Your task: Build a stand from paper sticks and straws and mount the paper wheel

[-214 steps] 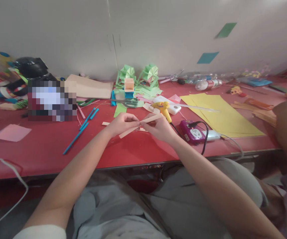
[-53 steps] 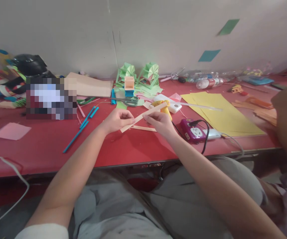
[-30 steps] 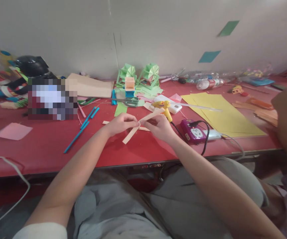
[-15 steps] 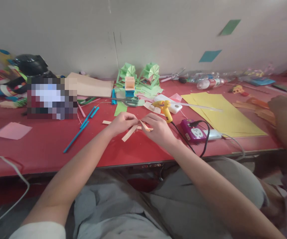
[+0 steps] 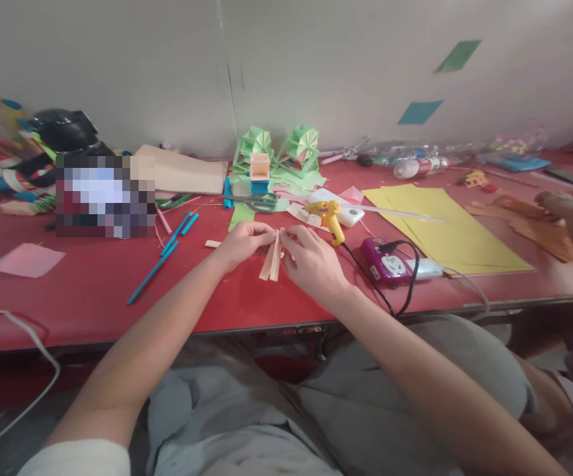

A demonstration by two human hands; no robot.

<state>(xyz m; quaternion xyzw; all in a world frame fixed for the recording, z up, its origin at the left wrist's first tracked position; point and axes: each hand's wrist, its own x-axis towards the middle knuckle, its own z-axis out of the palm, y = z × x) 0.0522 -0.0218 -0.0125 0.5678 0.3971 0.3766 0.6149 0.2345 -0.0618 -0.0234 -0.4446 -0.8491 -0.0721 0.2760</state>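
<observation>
Between my hands hang pale folded paper strips (image 5: 270, 263), pinched near their top ends above the red table. My left hand (image 5: 245, 246) has thumb and fingertips closed on the strips' upper left side. From the right, my right hand (image 5: 313, 262) grips them near the same top end. Part of the strips lies hidden behind my fingers. Another pale strip (image 5: 212, 244) pokes out flat on the table, left of my left hand. A yellow glue gun (image 5: 330, 218) lies just beyond my right hand, its black cable running to a purple power strip (image 5: 386, 263).
Two green paper wheels (image 5: 301, 145) stand at the back, with scissors (image 5: 259, 201) in front. Blue rolled paper sticks (image 5: 155, 271) lie left; yellow sheets (image 5: 445, 231) lie right. Another person's hand (image 5: 559, 203) rests by orange paper pieces (image 5: 539, 231) at the far right.
The strip at my right hand has swung downward and now hangs alongside the other strip. The other person's hand at the far right has lowered toward the orange paper.
</observation>
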